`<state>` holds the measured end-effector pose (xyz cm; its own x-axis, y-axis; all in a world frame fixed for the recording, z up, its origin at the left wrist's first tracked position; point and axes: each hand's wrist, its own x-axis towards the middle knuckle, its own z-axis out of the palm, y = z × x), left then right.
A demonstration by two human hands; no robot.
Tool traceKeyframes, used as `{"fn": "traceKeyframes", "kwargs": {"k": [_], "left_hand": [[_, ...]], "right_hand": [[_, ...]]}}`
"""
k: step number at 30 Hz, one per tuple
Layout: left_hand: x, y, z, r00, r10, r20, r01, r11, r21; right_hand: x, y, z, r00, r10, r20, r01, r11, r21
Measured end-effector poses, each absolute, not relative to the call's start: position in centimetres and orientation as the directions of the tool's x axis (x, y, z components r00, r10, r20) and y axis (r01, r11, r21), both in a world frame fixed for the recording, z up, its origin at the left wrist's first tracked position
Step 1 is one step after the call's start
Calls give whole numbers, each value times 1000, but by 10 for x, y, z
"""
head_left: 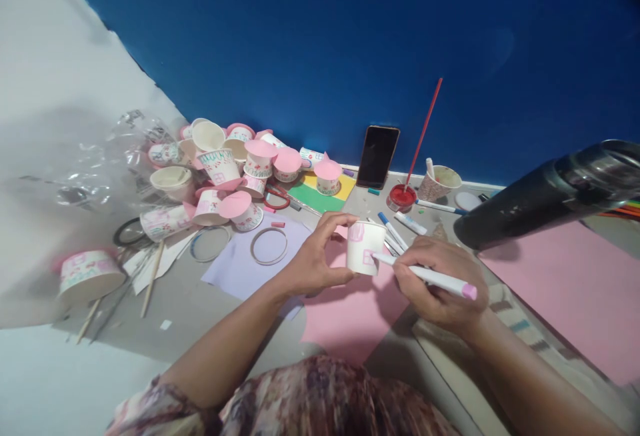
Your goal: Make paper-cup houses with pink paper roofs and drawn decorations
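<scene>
Blue wall (320, 56) beyond paper cup (364, 243) in thumb-and-finger grip of left hand (316, 259), right hand (443, 306) around marker (445, 281).

White cup (364, 249) in left hand (313, 264), pink-ended marker (443, 281) at its side in right hand (456, 311).

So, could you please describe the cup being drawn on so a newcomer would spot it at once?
Below the blue wall, find the central pink paper. Over it, the left hand holds a white paper cup. Unlike the piled cups, it is handheld, with a pink-ended marker at its side.
</scene>
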<state>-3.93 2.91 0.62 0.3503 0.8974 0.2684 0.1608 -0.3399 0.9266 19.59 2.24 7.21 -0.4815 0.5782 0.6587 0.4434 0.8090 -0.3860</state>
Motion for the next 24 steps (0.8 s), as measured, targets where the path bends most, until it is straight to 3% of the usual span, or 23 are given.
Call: {"fn": "traceKeyframes", "kwargs": {"k": [8,17,24], "left_hand": [[-41,32,1,347,897,276,155,-345,926],[-40,30,4,337,907,251,172,-321,931],[-40,31,1,300,930,214,82,-249,965]], "right_hand": [[193,19,63,-438,571,695,357,819,-449],[196,19,64,-436,584,685,366,810,-458],[207,22,46,-123,613,781,546,699,-462]]}}
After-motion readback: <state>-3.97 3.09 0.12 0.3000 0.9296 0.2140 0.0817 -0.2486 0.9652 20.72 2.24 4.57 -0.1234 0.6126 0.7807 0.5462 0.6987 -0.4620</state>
